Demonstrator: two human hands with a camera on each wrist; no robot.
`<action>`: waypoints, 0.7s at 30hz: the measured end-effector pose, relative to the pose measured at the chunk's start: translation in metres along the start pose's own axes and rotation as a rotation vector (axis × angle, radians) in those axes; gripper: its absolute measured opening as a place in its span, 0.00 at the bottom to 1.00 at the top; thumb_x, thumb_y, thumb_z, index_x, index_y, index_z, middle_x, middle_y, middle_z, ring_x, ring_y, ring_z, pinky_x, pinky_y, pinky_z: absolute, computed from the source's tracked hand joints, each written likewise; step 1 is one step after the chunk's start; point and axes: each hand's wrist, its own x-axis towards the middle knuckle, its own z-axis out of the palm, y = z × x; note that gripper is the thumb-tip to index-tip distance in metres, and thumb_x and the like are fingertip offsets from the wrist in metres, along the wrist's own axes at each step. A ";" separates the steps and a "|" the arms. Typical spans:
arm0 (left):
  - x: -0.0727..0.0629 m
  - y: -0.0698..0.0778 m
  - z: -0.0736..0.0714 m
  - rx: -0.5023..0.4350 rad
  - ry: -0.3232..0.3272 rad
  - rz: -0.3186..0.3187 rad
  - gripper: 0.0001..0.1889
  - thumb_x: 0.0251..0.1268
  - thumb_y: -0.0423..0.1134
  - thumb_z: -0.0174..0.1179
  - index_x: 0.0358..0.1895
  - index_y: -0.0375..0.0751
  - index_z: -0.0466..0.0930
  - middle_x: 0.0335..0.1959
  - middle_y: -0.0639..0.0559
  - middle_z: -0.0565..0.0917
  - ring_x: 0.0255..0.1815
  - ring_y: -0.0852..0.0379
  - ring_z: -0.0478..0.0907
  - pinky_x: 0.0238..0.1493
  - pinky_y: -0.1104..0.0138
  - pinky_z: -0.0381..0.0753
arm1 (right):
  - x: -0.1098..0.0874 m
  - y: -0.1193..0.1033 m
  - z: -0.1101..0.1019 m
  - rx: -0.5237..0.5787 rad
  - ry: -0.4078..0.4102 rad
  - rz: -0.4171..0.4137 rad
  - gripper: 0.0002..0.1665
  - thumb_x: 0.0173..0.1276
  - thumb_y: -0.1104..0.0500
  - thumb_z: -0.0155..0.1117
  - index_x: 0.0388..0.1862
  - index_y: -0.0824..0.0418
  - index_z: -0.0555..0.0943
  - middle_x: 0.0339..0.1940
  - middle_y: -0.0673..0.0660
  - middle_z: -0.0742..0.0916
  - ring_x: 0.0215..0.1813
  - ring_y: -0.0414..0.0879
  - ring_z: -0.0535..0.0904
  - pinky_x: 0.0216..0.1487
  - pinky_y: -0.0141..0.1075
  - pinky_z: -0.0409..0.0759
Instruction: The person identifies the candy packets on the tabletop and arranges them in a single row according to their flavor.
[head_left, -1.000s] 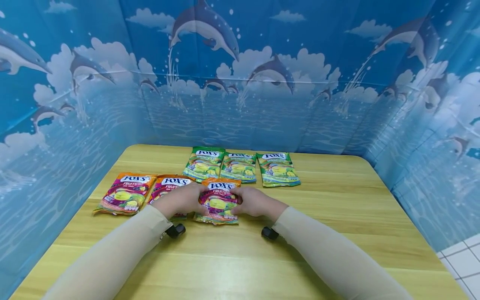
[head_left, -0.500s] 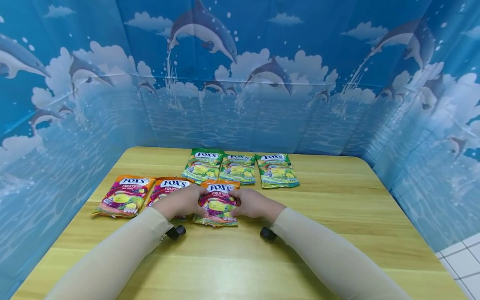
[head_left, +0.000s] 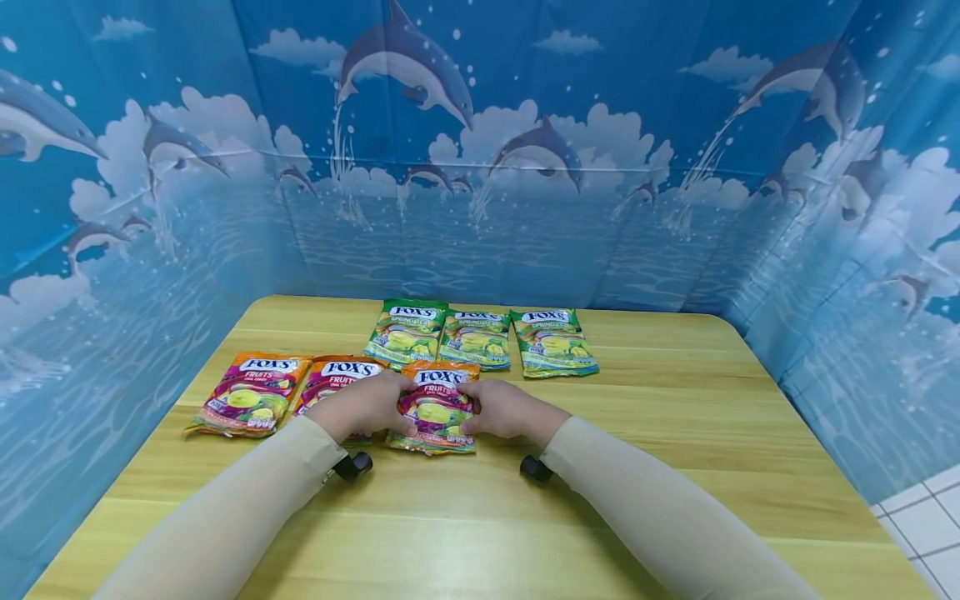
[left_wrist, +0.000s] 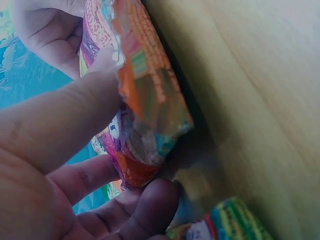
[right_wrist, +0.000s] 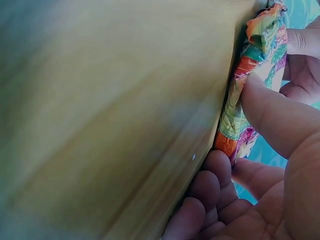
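Observation:
An orange and purple candy bag (head_left: 435, 408) marked FOX'S FRUITS lies face up on the table between both hands. My left hand (head_left: 367, 404) grips its left edge, thumb on the near left corner. From the other side my right hand (head_left: 510, 407) grips the right edge. In the left wrist view the thumb presses on the candy bag (left_wrist: 150, 95) while the other fingers curl at its side. The right wrist view has the thumb on the candy bag (right_wrist: 240, 105) and fingertips by its lower edge. A second orange bag (head_left: 341, 379) is partly hidden behind the left hand.
Another orange candy bag (head_left: 251, 396) lies at the far left. Three green FOX'S bags stand in a row at the back: left (head_left: 407, 333), middle (head_left: 476, 340) and right (head_left: 555, 343). A blue dolphin curtain (head_left: 480, 233) encloses the wooden table (head_left: 675, 433) at the back and sides.
The camera view has shifted slightly. Both hands stay on the same candy bag, and no bag has visibly moved on the table.

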 end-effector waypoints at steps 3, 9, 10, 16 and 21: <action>-0.001 0.001 -0.001 0.003 0.001 0.001 0.43 0.60 0.53 0.78 0.78 0.47 0.72 0.78 0.41 0.70 0.68 0.45 0.75 0.74 0.43 0.73 | 0.001 0.000 0.001 -0.002 -0.001 -0.001 0.46 0.70 0.48 0.76 0.83 0.52 0.68 0.44 0.52 0.83 0.47 0.48 0.75 0.52 0.41 0.75; -0.001 0.000 0.000 0.003 0.000 0.002 0.43 0.61 0.53 0.77 0.78 0.47 0.72 0.77 0.41 0.71 0.67 0.45 0.75 0.74 0.44 0.74 | 0.003 0.002 0.002 -0.005 -0.001 -0.006 0.46 0.70 0.48 0.76 0.83 0.52 0.68 0.42 0.51 0.82 0.46 0.47 0.76 0.52 0.42 0.75; -0.001 0.000 0.000 0.000 -0.001 0.000 0.43 0.61 0.53 0.77 0.78 0.47 0.72 0.77 0.41 0.71 0.67 0.46 0.75 0.74 0.44 0.74 | 0.004 0.002 0.003 -0.006 -0.002 -0.006 0.46 0.70 0.48 0.76 0.83 0.52 0.68 0.42 0.51 0.82 0.46 0.47 0.75 0.52 0.42 0.75; -0.001 -0.001 0.000 0.003 -0.004 0.001 0.43 0.61 0.54 0.77 0.78 0.47 0.71 0.78 0.41 0.71 0.71 0.44 0.74 0.75 0.43 0.73 | 0.003 0.001 0.003 -0.018 -0.006 -0.005 0.45 0.70 0.47 0.75 0.83 0.51 0.68 0.46 0.52 0.84 0.47 0.46 0.76 0.56 0.42 0.77; 0.002 -0.001 -0.002 0.026 -0.003 0.014 0.44 0.60 0.55 0.77 0.78 0.47 0.71 0.78 0.42 0.72 0.76 0.41 0.72 0.76 0.41 0.71 | -0.001 -0.001 -0.002 -0.031 -0.004 -0.015 0.46 0.71 0.47 0.75 0.82 0.54 0.68 0.59 0.57 0.85 0.56 0.49 0.80 0.67 0.47 0.79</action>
